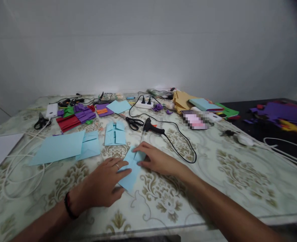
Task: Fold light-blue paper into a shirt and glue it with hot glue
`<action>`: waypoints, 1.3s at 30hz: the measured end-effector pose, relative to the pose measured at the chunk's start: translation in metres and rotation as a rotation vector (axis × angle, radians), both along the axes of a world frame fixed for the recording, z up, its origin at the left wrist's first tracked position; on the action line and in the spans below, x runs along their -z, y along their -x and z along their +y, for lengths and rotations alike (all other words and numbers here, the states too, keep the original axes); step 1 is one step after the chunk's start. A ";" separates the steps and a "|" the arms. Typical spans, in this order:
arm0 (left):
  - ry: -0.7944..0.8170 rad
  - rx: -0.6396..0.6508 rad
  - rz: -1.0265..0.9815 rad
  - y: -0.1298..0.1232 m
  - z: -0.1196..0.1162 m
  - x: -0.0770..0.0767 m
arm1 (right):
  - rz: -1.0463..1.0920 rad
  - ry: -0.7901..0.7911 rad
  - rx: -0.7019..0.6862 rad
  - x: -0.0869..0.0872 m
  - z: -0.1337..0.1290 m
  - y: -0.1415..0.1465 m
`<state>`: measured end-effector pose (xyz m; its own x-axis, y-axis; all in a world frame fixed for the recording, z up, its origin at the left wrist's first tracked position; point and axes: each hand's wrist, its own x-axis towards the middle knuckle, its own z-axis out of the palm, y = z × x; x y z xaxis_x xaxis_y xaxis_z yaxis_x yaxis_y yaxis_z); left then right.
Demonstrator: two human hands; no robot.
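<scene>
A folded light blue paper (130, 175) lies tilted on the patterned tablecloth between my hands. My left hand (107, 181) rests over its left edge, palm down with the fingers apart. At the paper's upper right, my right hand (155, 158) has thumb and index finger around a raised flap. Just behind stands out another folded blue paper piece (115, 134), flat on the cloth. A black glue gun (153, 128) lies beyond my right hand, with black scissors (134, 123) beside it.
Blue sheets (57, 148) and white cables lie at the left. Red strips (68, 123), purple strips (84, 113) and a power strip (143, 104) sit farther back. A phone (195, 120) and a looping black cord (188, 144) are at the right.
</scene>
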<state>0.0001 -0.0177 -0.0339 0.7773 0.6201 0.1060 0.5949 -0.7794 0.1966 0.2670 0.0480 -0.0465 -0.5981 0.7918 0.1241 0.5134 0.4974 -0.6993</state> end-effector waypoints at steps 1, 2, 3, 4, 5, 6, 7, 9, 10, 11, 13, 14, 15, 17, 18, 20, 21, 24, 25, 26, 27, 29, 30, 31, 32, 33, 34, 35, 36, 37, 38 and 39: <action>0.015 -0.011 -0.007 0.000 -0.004 0.000 | -0.025 -0.007 -0.009 0.001 0.000 0.000; 0.018 -0.024 -0.011 -0.001 -0.007 0.000 | -0.047 -0.019 -0.012 0.002 0.000 0.000; 0.013 -0.034 -0.009 -0.001 -0.009 0.000 | -0.068 -0.035 -0.010 0.002 0.000 -0.001; 0.002 -0.041 -0.003 -0.002 -0.011 -0.001 | -0.087 -0.053 -0.005 0.002 0.001 -0.001; -0.007 -0.040 0.006 -0.003 -0.012 -0.002 | -0.105 -0.072 0.000 0.001 0.003 -0.001; -0.012 -0.034 0.017 -0.004 -0.012 -0.004 | -0.122 -0.092 0.002 0.000 0.004 -0.001; -0.015 -0.024 0.028 -0.004 -0.012 -0.004 | -0.138 -0.111 0.001 -0.001 0.005 -0.001; -0.017 0.003 0.050 -0.003 -0.010 -0.005 | -0.163 -0.150 -0.019 -0.005 0.006 0.001; -0.019 0.020 0.054 -0.002 -0.009 -0.005 | -0.173 -0.171 -0.034 -0.007 0.005 0.003; -0.020 0.042 0.056 -0.001 -0.008 -0.005 | -0.182 -0.193 -0.051 -0.010 0.005 0.004; -0.029 0.077 0.049 0.003 -0.007 -0.002 | -0.195 -0.244 -0.081 -0.015 0.002 0.009; -0.033 0.084 0.042 0.006 -0.006 -0.001 | -0.199 -0.272 -0.092 -0.017 0.001 0.011; -0.039 0.079 0.033 0.008 -0.006 0.001 | -0.200 -0.303 -0.098 -0.019 0.000 0.014; -0.055 0.039 0.011 0.013 -0.005 0.003 | -0.200 -0.367 -0.098 -0.021 0.000 0.019; -0.065 0.014 -0.001 0.015 -0.005 0.005 | -0.202 -0.398 -0.092 -0.021 0.001 0.022; -0.076 -0.020 -0.025 0.019 -0.004 0.008 | -0.214 -0.454 -0.078 -0.020 0.004 0.028; -0.079 -0.025 -0.037 0.020 -0.003 0.010 | -0.226 -0.477 -0.073 -0.018 0.006 0.030; -0.070 -0.010 -0.065 0.024 -0.002 0.015 | -0.276 -0.523 -0.063 -0.010 0.010 0.036; -0.061 -0.011 -0.069 0.024 -0.002 0.017 | -0.294 -0.533 -0.062 -0.008 0.010 0.038; -0.049 -0.016 -0.070 0.024 -0.003 0.018 | -0.310 -0.540 -0.063 -0.006 0.008 0.040; -0.034 -0.025 -0.068 0.024 -0.003 0.018 | -0.322 -0.545 -0.066 -0.004 0.006 0.041; -0.002 -0.037 -0.061 0.022 -0.004 0.018 | -0.337 -0.560 -0.086 -0.002 0.001 0.042; 0.005 -0.036 -0.061 0.022 -0.004 0.018 | -0.342 -0.574 -0.102 -0.001 -0.002 0.042; 0.009 -0.035 -0.055 0.021 -0.004 0.017 | -0.354 -0.604 -0.124 -0.001 -0.004 0.042; 0.006 -0.035 -0.051 0.020 -0.003 0.017 | -0.367 -0.625 -0.147 -0.001 -0.007 0.042; 0.002 -0.028 -0.046 0.019 -0.004 0.016 | -0.373 -0.635 -0.166 -0.001 -0.009 0.041; -0.002 -0.019 -0.041 0.019 -0.004 0.016 | -0.374 -0.640 -0.176 -0.001 -0.010 0.040; -0.003 -0.007 -0.036 0.018 -0.004 0.015 | -0.375 -0.642 -0.186 -0.001 -0.012 0.038; -0.002 0.005 -0.034 0.017 -0.005 0.014 | -0.372 -0.647 -0.188 -0.001 -0.013 0.036; 0.002 0.015 -0.031 0.017 -0.006 0.014 | -0.371 -0.654 -0.189 -0.001 -0.015 0.034; 0.007 0.021 -0.027 0.016 -0.007 0.013 | -0.376 -0.662 -0.192 -0.001 -0.016 0.033; 0.009 0.024 -0.024 0.015 -0.008 0.012 | -0.379 -0.672 -0.193 -0.001 -0.019 0.031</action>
<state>-0.0148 -0.0259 -0.0462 0.7895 0.6021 0.1190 0.5710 -0.7916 0.2175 0.2361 0.0295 -0.0459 -0.8144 0.4975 0.2989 0.5179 0.8553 -0.0125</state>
